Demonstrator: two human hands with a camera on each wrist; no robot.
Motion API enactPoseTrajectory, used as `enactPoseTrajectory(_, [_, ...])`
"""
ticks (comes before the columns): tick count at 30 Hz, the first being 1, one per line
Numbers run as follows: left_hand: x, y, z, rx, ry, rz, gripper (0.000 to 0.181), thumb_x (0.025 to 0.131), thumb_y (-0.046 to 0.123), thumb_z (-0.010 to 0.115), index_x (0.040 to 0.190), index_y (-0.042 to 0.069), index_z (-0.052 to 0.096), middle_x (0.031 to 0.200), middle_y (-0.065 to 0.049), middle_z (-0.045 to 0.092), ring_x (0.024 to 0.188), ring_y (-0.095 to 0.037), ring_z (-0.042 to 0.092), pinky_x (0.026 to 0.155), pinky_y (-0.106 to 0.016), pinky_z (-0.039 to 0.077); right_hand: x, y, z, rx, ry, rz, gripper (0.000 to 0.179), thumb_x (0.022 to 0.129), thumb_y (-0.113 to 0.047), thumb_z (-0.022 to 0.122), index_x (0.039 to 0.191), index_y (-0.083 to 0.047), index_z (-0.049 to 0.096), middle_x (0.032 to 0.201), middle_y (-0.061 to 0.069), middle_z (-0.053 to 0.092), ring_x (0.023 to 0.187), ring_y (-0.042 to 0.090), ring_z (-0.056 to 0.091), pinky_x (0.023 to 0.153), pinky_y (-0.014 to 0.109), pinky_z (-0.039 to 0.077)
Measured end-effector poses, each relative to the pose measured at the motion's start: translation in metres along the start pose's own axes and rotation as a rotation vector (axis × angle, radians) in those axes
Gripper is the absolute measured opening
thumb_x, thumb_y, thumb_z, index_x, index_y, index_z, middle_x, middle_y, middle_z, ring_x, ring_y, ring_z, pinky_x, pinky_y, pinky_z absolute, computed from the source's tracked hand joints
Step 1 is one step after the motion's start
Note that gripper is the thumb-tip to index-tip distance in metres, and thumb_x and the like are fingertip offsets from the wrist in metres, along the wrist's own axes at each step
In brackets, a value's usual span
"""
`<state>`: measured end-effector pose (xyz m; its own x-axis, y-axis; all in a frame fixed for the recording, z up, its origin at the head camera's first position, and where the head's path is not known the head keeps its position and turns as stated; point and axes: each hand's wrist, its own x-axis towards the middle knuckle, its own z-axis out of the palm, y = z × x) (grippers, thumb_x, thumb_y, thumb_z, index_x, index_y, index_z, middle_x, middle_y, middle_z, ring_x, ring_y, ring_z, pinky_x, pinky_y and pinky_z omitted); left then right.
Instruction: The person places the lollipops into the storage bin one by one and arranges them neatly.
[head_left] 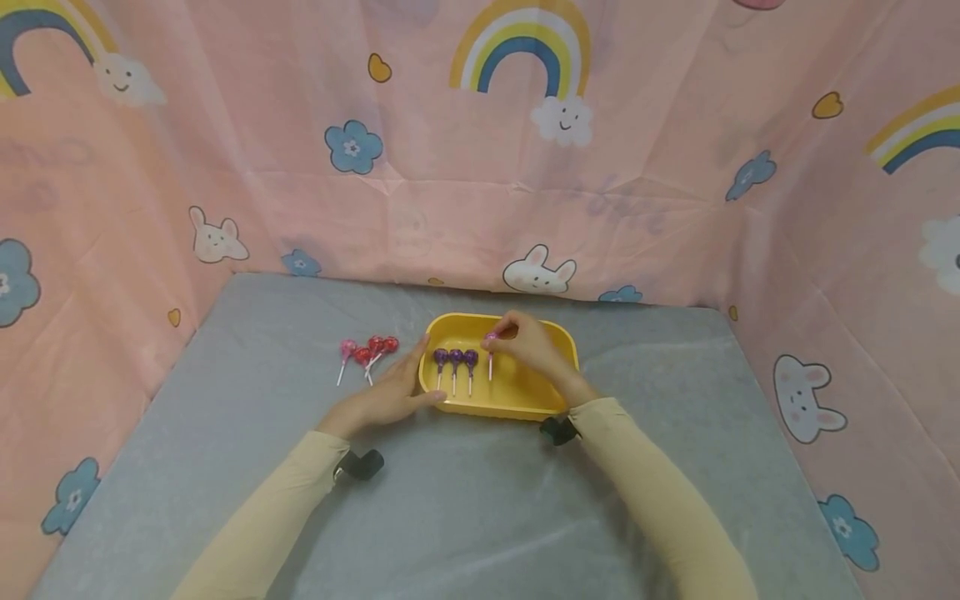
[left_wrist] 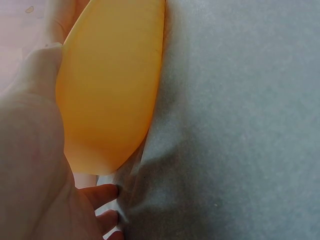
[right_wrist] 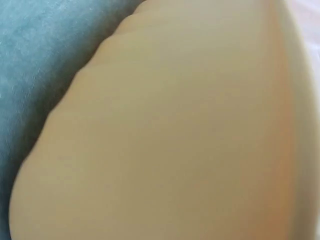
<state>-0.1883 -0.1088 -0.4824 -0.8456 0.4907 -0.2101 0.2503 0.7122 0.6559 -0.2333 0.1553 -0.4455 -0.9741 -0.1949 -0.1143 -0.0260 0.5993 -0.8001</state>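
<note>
My right hand (head_left: 531, 343) pinches a pink lollipop (head_left: 491, 365) by its wrapped head, its white stick pointing toward me over the yellow tray (head_left: 528, 402). Three purple lollipops (head_left: 456, 357) lie side by side in the tray's left part, sticks toward me. At the tray's left end rests my left hand (head_left: 390, 393), fingers along the side and thumb at the front rim. In the left wrist view that hand (left_wrist: 30, 150) lies against the tray's outer wall (left_wrist: 112, 90), with fingertips past its end. The right wrist view is filled by the tray's wall (right_wrist: 165, 125); the hand is hidden there.
Left of the tray, a loose group holds another pink lollipop (head_left: 347, 348) and red lollipops (head_left: 377, 343), some overlapping. A grey cloth (head_left: 465, 500) covers the table. Behind and at both sides hangs a pink printed curtain (head_left: 450, 208).
</note>
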Motion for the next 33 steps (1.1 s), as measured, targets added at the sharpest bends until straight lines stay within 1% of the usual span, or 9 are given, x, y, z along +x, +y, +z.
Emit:
enactPoseTrajectory(9, [-0.001, 0.0, 0.0, 0.004, 0.002, 0.0, 0.105, 0.092, 0.063, 0.056, 0.159, 0.022, -0.013, 0.168, -0.014, 0.005, 0.154, -0.039, 0.012, 0.125, -0.055, 0.016, 0.008, 0.012, 0.012, 0.033, -0.019, 0.053, 0.027, 0.086, -0.022, 0.078, 0.103, -0.007, 0.064, 0.104, 0.011, 0.068, 0.093, 0.021, 0.062, 0.086, 0.029, 0.053])
enactPoseTrajectory(15, [0.0, 0.001, 0.0, 0.011, 0.005, 0.005, 0.105, 0.092, 0.062, 0.056, 0.159, 0.022, -0.013, 0.168, -0.014, 0.006, 0.154, -0.039, 0.012, 0.125, -0.055, 0.016, 0.009, 0.018, 0.017, 0.069, -0.024, 0.047, 0.025, 0.087, -0.02, 0.077, 0.103, -0.005, 0.064, 0.104, 0.012, 0.069, 0.091, 0.02, 0.063, 0.082, 0.025, 0.053])
enactPoseTrajectory(21, [0.001, 0.001, 0.0, 0.008, 0.003, 0.0, 0.105, 0.091, 0.062, 0.056, 0.159, 0.022, -0.014, 0.168, -0.013, 0.005, 0.155, -0.038, 0.012, 0.126, -0.055, 0.015, 0.008, 0.023, 0.021, 0.087, -0.033, 0.085, 0.026, 0.086, -0.023, 0.078, 0.103, -0.009, 0.064, 0.105, 0.008, 0.067, 0.092, 0.02, 0.06, 0.082, 0.025, 0.051])
enactPoseTrajectory(25, [0.0, 0.001, 0.0, 0.005, 0.001, -0.004, 0.106, 0.091, 0.063, 0.057, 0.159, 0.023, -0.014, 0.168, -0.013, 0.005, 0.155, -0.038, 0.012, 0.125, -0.055, 0.015, 0.008, 0.025, 0.024, 0.088, -0.026, 0.095, 0.028, 0.085, -0.024, 0.079, 0.103, -0.011, 0.064, 0.103, 0.007, 0.066, 0.093, 0.021, 0.059, 0.083, 0.026, 0.051])
enactPoseTrajectory(33, [0.0, 0.002, 0.0, 0.0, 0.007, 0.003, 0.105, 0.092, 0.062, 0.057, 0.159, 0.022, -0.014, 0.169, -0.013, 0.004, 0.155, -0.038, 0.011, 0.126, -0.055, 0.015, 0.007, 0.029, 0.029, 0.062, -0.011, 0.043, 0.025, 0.085, -0.019, 0.079, 0.1, -0.007, 0.063, 0.1, 0.008, 0.066, 0.091, 0.019, 0.06, 0.082, 0.026, 0.052])
